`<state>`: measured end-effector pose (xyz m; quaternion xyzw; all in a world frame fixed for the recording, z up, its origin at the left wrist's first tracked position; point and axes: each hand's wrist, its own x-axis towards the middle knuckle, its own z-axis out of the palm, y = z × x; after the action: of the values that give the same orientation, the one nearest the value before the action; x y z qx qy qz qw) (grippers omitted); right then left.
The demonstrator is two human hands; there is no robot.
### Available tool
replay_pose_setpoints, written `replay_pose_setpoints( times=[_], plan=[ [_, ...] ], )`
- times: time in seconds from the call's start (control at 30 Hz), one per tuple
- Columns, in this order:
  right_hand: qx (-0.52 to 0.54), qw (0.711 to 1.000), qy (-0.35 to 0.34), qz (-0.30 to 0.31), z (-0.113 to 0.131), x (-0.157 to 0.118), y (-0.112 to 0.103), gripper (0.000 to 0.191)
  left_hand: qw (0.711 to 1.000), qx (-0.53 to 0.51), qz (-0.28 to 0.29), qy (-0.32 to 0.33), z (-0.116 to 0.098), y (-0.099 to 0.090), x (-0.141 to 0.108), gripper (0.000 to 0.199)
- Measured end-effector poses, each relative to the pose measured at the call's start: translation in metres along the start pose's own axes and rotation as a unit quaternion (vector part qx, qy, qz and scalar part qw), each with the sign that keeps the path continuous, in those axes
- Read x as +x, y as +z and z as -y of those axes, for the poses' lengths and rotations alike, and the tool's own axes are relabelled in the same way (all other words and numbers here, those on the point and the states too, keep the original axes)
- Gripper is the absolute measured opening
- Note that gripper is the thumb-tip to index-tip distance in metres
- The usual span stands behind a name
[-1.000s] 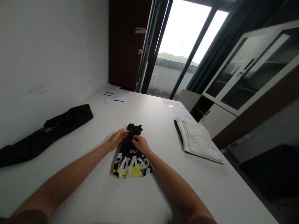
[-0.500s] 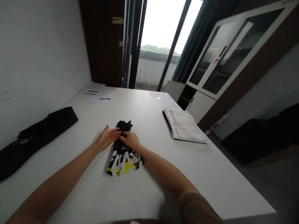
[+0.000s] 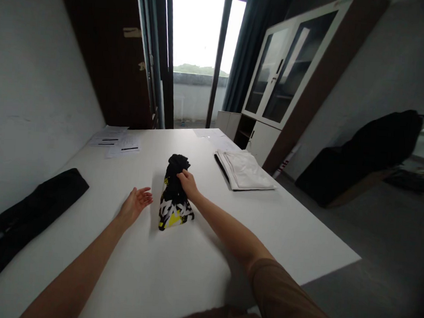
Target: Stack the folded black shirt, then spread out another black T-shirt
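A folded black garment (image 3: 176,195) with a white and yellow print lies lengthwise on the white table (image 3: 205,255), its dark, bunched end pointing away from me. My right hand (image 3: 187,182) is closed on the upper right edge of this cloth, thumb and fingers pinching it. To the left of the garment, apart from it, my left hand (image 3: 136,204) hovers over the table. Its fingers are spread and slightly curled, and nothing is in them. What kind of garment it is, I cannot tell from its folded shape.
A stack of folded white cloth (image 3: 243,170) lies at the right edge of the table. Long black cloth (image 3: 34,214) stretches along the left side by the wall. Paper sheets (image 3: 124,145) rest at the far left. A glass-door cabinet (image 3: 276,76) stands beyond the table's right side.
My left hand has drawn away from the garment to the left. My right hand now pinches its right edge instead of its middle. The view has turned to the right.
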<state>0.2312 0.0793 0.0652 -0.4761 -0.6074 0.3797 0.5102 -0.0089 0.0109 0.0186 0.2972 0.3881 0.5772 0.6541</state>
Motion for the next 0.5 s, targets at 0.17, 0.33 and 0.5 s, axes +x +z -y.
replay_pose_setpoints(
  times=[0.17,0.33,0.5],
  plan=[
    [0.089,0.98,-0.071,-0.165,0.041,0.027,-0.072,0.021,1.0,0.025,0.01,-0.003,0.001,0.003,-0.002,0.041],
    [0.05,0.935,-0.159,-0.313,0.068,0.04,-0.163,0.028,0.999,0.05,0.008,0.014,0.006,0.002,0.001,0.04],
    [-0.126,0.895,-0.192,-0.383,0.074,0.036,-0.266,0.038,0.996,0.076,-0.006,0.038,0.014,0.003,0.001,0.044]
  ],
)
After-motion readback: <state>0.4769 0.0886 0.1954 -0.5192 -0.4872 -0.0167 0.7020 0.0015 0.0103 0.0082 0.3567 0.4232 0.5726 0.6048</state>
